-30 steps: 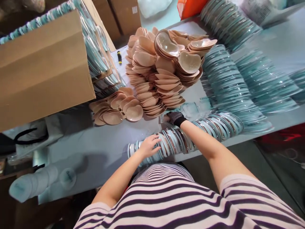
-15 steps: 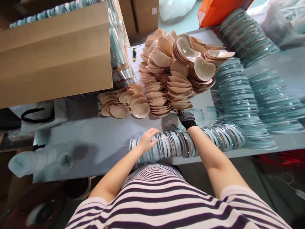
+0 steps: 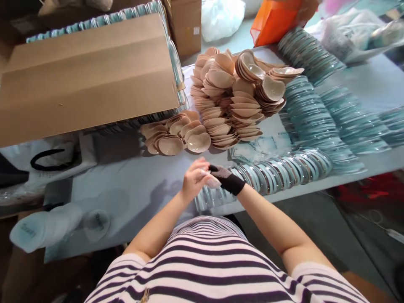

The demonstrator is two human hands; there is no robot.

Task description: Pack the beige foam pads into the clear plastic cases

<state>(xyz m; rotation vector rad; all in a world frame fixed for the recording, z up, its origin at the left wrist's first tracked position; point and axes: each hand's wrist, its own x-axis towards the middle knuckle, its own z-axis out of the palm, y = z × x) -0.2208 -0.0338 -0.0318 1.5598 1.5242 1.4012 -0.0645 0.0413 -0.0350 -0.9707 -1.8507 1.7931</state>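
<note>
My left hand [image 3: 192, 180] is bare, and its fingers are pinched on a small clear plastic packet [image 3: 212, 182]. My right hand [image 3: 224, 176], in a dark grey-and-black glove, meets it at the packet, with fingertips closed on the same piece. A row of clear plastic packs [image 3: 284, 170] stands on edge right under and beside my hands. Behind it lies a loose heap of flat clear packets with teal print [image 3: 260, 148]. Beyond my hands are stacks of beige bra cups [image 3: 248, 105], some with shiny inner faces.
A large cardboard box [image 3: 91, 75] full of upright clear packs takes up the left back. Long rows of teal-tinted clear packs [image 3: 315, 118] lie on the right. Round translucent pieces [image 3: 44, 227] rest at the table's left end. An orange bag [image 3: 274, 21] stands behind.
My right hand has drawn back from the loose packets towards my left hand, bringing a small clear packet. The left hand has lifted off the row and closed on the packet.
</note>
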